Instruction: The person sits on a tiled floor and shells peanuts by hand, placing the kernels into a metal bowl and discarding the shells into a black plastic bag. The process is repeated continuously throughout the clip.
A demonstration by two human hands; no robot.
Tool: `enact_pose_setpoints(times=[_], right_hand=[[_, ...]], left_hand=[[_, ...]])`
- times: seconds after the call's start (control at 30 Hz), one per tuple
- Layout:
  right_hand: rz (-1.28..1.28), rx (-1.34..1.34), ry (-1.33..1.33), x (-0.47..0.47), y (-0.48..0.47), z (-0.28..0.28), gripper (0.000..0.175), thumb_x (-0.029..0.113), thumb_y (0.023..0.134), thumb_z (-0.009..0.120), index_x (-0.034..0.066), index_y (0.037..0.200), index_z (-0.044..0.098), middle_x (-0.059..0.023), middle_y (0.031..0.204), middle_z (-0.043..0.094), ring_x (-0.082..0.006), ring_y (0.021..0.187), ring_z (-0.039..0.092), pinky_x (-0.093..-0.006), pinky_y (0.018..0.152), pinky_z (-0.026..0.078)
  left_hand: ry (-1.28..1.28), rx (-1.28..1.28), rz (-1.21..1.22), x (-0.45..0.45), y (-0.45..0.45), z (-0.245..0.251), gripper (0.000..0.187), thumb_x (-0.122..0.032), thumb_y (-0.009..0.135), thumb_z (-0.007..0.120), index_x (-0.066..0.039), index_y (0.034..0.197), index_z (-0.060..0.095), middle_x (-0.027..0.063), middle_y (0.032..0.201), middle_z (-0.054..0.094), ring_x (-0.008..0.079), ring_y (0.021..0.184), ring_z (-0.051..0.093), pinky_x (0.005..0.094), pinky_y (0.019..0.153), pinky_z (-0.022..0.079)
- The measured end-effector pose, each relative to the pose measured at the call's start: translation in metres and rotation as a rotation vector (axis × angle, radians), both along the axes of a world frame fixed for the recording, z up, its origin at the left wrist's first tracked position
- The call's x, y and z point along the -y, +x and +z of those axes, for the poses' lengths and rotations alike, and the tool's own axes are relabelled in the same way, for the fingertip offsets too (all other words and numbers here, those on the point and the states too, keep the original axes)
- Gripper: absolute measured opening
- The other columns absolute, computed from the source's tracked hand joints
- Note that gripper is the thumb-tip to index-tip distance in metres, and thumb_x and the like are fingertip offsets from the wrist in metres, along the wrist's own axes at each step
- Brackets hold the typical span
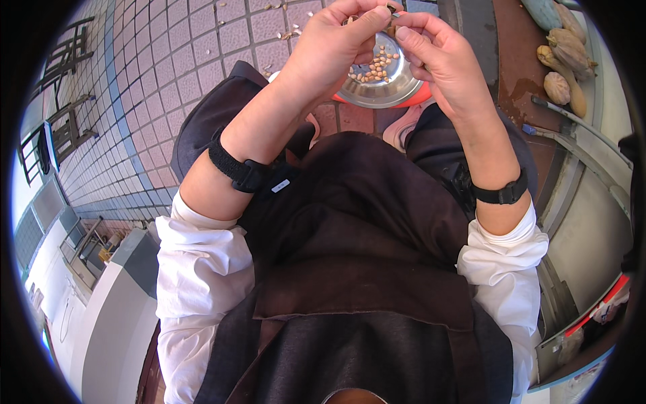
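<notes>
Both hands are raised over a round steel basin (386, 96), their fingertips almost meeting at the picture's top edge. Between the thumb and fingers of my left hand (340, 45) is a small dark piece (390, 8), too small to name surely. My right hand (436, 55) has its thumb and forefinger pinched beside that piece; whether it grips something of its own is not plain. Several pale brown shelled nuts or beans (378, 65) lie in the basin. A red rim or stand (421, 96) shows beneath the basin, between the person's feet.
Broken shells (287, 35) are scattered on the pink tiled floor (227, 33). Several gourds or squashes (568, 50) lie at the upper right, near metal rails (580, 146). Dark metal racks or benches (68, 121) stand far left. A pale wall or counter (113, 313) is at lower left.
</notes>
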State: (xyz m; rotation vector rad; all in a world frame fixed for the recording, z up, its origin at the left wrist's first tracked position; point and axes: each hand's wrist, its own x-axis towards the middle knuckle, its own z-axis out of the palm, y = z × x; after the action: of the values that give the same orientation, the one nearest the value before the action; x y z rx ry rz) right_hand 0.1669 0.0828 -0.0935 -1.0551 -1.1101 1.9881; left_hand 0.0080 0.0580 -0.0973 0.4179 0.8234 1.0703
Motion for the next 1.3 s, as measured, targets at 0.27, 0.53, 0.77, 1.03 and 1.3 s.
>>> enact_pose_setpoints(times=[0.27, 0.53, 0.77, 1.03, 1.3], right_hand=[[0.002, 0.141, 0.066, 0.001, -0.004, 0.011, 0.021, 0.013, 0.082, 0.061, 0.0021, 0.099, 0.056, 0.0062, 0.072, 0.047, 0.0005, 0.056, 0.034, -0.0144, 0.047, 0.024], [0.076, -0.281, -0.178, -0.003, -0.003, 0.016, 0.028, 0.022, 0.09, 0.048, -0.0008, 0.106, 0.054, 0.0036, 0.075, 0.045, -0.0021, 0.06, 0.036, -0.016, 0.048, 0.027], [-0.175, -0.488, -0.465, -0.011, 0.004, 0.014, 0.03, 0.026, 0.09, 0.044, -0.0014, 0.093, 0.056, -0.0051, 0.071, 0.052, -0.0096, 0.05, 0.039, -0.0215, 0.044, 0.032], [-0.256, -0.423, -0.428, -0.01, 0.0, 0.017, 0.031, 0.027, 0.09, 0.043, -0.0012, 0.092, 0.056, -0.0052, 0.072, 0.052, -0.0107, 0.056, 0.045, -0.0209, 0.046, 0.034], [-0.066, -0.42, -0.145, -0.017, 0.016, 0.013, 0.029, 0.027, 0.09, 0.048, 0.0004, 0.099, 0.055, -0.0034, 0.072, 0.05, -0.0113, 0.06, 0.045, -0.0214, 0.047, 0.034]], left_hand=[[-0.146, 0.101, -0.035, 0.0, -0.009, -0.011, 0.022, -0.025, 0.089, 0.044, -0.007, 0.085, 0.053, -0.0004, 0.064, 0.048, 0.009, 0.055, 0.043, 0.0222, 0.05, 0.034], [-0.233, 0.062, -0.062, 0.001, -0.002, -0.005, 0.015, -0.018, 0.084, 0.048, -0.005, 0.085, 0.056, 0.0035, 0.081, 0.055, 0.0123, 0.071, 0.054, 0.0251, 0.057, 0.043], [-0.144, -0.067, -0.208, 0.006, 0.001, 0.005, 0.019, -0.017, 0.086, 0.047, -0.003, 0.093, 0.057, 0.0022, 0.088, 0.054, 0.0093, 0.077, 0.048, 0.0205, 0.056, 0.038], [-0.061, -0.106, -0.223, 0.009, 0.004, 0.001, 0.01, -0.017, 0.085, 0.053, -0.008, 0.083, 0.055, -0.0047, 0.066, 0.043, 0.0019, 0.059, 0.036, 0.0175, 0.049, 0.026], [-0.055, -0.068, -0.104, 0.001, -0.004, -0.004, 0.014, -0.014, 0.083, 0.05, -0.001, 0.079, 0.054, -0.0008, 0.067, 0.045, 0.004, 0.053, 0.038, 0.0186, 0.042, 0.027]])
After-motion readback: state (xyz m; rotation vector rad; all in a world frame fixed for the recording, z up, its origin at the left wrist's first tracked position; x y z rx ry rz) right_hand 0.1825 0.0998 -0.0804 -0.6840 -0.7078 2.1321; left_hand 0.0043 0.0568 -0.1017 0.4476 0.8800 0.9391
